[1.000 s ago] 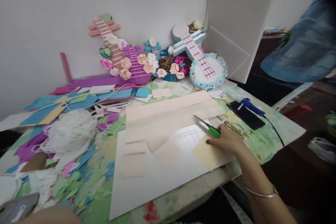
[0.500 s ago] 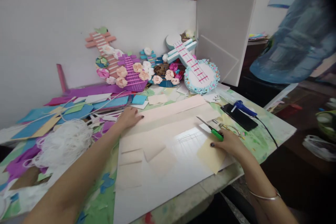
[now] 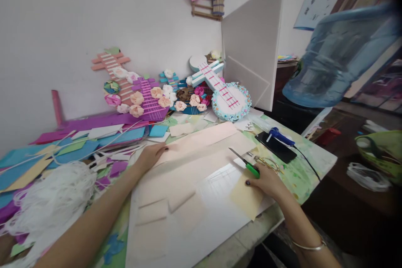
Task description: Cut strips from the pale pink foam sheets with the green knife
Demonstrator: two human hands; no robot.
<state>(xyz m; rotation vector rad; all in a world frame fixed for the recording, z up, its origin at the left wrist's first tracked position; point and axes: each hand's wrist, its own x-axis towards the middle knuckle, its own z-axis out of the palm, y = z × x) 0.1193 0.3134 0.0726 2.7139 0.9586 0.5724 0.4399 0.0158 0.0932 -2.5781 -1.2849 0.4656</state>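
My left hand [image 3: 152, 155] is at the left end of a pale pink strip [image 3: 201, 140], its fingers close together on the strip's edge. At the right, my right hand [image 3: 266, 181] has its fingers closed round the green handle of a knife [image 3: 252, 170], whose dark blade points up and left over the sheets. Just beyond that hand lies a pair of gold-handled scissors [image 3: 268, 163]. Under it is a yellow square of paper [image 3: 246, 197]. Larger pale pink sheets and cut pieces [image 3: 184, 201] lie on a white board [image 3: 176, 249].
A black phone [image 3: 279, 148] and a blue glue gun [image 3: 281, 137] with a cord lie at the right. White string [image 3: 59, 197] and coloured scraps fill the left. Decorated guitar shapes [image 3: 150, 96] lean at the wall, near a round banjo shape [image 3: 231, 102]. A water bottle [image 3: 333, 58] stands beyond.
The view has tilted up and turned right, so everything sits lower and further left. My left fingers have drawn closer together at the strip. My right hand keeps hold of the knife.
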